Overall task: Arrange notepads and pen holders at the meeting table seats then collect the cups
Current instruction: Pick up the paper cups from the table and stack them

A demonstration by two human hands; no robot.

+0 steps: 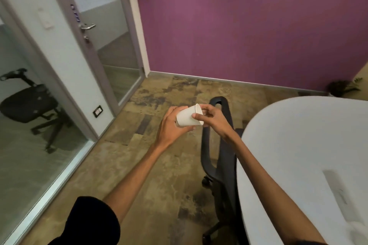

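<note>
Left of the table (298,145), both hands grip one tilted cup (188,116), left hand (171,125) cradling, right hand (209,117) pinching its rim; squeezing could crush it.

Both arms reached forward, bare to short dark sleeves; the left hand (169,125) cupped the white cup (188,116) from below-left while the right hand (212,117) pinched its rim side, thumb pressed on
</note>
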